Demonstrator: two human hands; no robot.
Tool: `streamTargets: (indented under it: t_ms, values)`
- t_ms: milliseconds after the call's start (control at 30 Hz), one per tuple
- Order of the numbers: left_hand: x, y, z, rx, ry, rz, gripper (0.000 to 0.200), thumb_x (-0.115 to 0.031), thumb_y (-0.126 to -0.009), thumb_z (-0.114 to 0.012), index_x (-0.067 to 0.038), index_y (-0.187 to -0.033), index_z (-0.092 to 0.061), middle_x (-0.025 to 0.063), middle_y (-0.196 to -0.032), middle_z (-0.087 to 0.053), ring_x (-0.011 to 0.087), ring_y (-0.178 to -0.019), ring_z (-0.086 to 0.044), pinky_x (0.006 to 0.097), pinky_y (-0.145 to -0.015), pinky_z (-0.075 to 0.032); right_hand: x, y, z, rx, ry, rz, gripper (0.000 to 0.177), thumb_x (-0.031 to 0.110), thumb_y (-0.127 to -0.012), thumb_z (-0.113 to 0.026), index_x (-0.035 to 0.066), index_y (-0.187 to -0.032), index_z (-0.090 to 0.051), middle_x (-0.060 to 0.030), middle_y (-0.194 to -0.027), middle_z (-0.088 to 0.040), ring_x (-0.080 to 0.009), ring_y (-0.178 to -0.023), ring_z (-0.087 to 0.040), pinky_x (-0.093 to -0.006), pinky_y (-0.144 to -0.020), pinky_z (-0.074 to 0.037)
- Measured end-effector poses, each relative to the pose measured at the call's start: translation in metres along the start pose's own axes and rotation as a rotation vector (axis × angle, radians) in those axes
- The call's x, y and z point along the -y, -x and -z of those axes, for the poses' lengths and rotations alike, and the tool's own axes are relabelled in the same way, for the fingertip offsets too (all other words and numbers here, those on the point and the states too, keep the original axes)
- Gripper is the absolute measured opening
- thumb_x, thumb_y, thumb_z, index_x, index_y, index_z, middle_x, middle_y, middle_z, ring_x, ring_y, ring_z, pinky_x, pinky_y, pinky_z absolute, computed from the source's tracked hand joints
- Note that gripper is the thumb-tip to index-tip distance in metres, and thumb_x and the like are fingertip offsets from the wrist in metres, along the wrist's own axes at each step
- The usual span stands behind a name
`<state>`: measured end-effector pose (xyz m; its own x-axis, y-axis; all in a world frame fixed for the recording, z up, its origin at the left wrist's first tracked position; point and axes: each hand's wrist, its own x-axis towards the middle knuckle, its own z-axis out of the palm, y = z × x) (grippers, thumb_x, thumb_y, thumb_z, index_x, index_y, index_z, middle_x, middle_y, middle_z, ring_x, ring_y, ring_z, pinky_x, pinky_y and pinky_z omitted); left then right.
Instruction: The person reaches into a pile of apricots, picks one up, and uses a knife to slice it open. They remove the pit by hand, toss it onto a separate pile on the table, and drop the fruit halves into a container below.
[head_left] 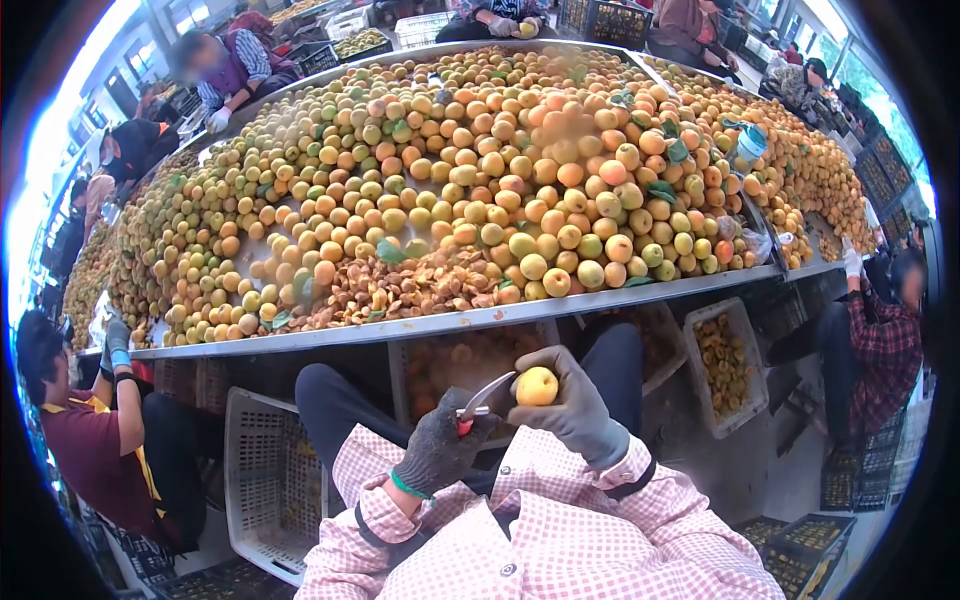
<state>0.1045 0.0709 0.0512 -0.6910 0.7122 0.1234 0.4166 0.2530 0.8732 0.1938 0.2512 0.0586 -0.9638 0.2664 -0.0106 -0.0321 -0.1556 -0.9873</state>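
My left hand (440, 452), in a dark grey glove, grips a small knife (483, 393) with a red handle, its blade pointing up and right. My right hand (572, 405), also gloved, holds a yellow-orange apricot (537, 386) between the fingertips. The blade tip almost touches the apricot's left side. Both hands hover over my lap, just below the rim of the metal table (480, 318). Pink checked sleeves cover my forearms.
A huge heap of apricots (480, 180) covers the table, with a pile of pits (400, 290) near its front rim. A white crate (265, 480) stands at my left, trays of halved fruit (725, 365) under the table. Other seated people work all around.
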Motion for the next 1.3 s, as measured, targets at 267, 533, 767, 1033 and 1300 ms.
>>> streamTargets:
  t_ms: [267, 533, 767, 1033, 1300]
  values:
    - [-0.012, 0.001, -0.005, 0.074, 0.089, 0.068, 0.028, -0.019, -0.083, -0.069, -0.010, -0.104, -0.053, 0.0184, -0.087, -0.066, 0.0394, -0.083, -0.064, 0.0431, -0.065, -0.050, 0.010, 0.000, -0.013, -0.047, -0.473, -0.186, 0.052, 0.001, -0.076, -0.075, 0.006, -0.118, -0.045, -0.0044, -0.108, -0.054, -0.0094, -0.094, -0.055, -0.0234, -0.083, -0.049]
    - [-0.014, 0.005, -0.001, 0.144, -0.124, 0.117, 0.027, -0.018, -0.082, -0.067, -0.011, -0.106, -0.056, 0.0171, -0.092, -0.065, 0.0393, -0.084, -0.064, 0.0435, -0.067, -0.051, 0.007, 0.006, -0.020, -0.013, -0.377, -0.045, 0.051, -0.003, -0.070, -0.079, 0.006, -0.109, -0.048, -0.0064, -0.106, -0.055, -0.0132, -0.100, -0.056, -0.0277, -0.089, -0.049]
    - [-0.020, 0.003, 0.007, 0.152, -0.226, -0.001, 0.032, -0.014, -0.077, -0.070, -0.009, -0.107, -0.060, 0.0178, -0.088, -0.066, 0.0374, -0.082, -0.065, 0.0423, -0.068, -0.052, 0.001, 0.008, -0.020, 0.061, -0.449, -0.022, 0.047, -0.008, -0.069, -0.076, 0.006, -0.106, -0.049, -0.0079, -0.103, -0.056, -0.0151, -0.099, -0.057, -0.0310, -0.091, -0.050]
    - [-0.012, -0.001, 0.002, 0.127, -0.314, -0.047, 0.035, -0.017, -0.075, -0.071, -0.010, -0.107, -0.060, 0.0162, -0.085, -0.067, 0.0368, -0.078, -0.065, 0.0435, -0.065, -0.052, 0.008, 0.008, -0.026, 0.097, -0.236, 0.078, 0.043, -0.008, -0.072, -0.073, 0.007, -0.105, -0.050, -0.0071, -0.105, -0.057, -0.0131, -0.098, -0.057, -0.0274, -0.089, -0.049]
    - [-0.008, -0.008, -0.012, 0.076, -0.208, 0.056, 0.039, -0.012, -0.079, -0.064, -0.013, -0.116, -0.053, 0.0199, -0.091, -0.065, 0.0412, -0.080, -0.063, 0.0476, -0.064, -0.051, 0.000, -0.007, -0.029, -0.070, -0.982, 0.055, 0.039, -0.003, -0.081, -0.065, 0.007, -0.115, -0.048, -0.0110, -0.110, -0.059, -0.0293, -0.113, -0.056, -0.0448, -0.112, -0.030]
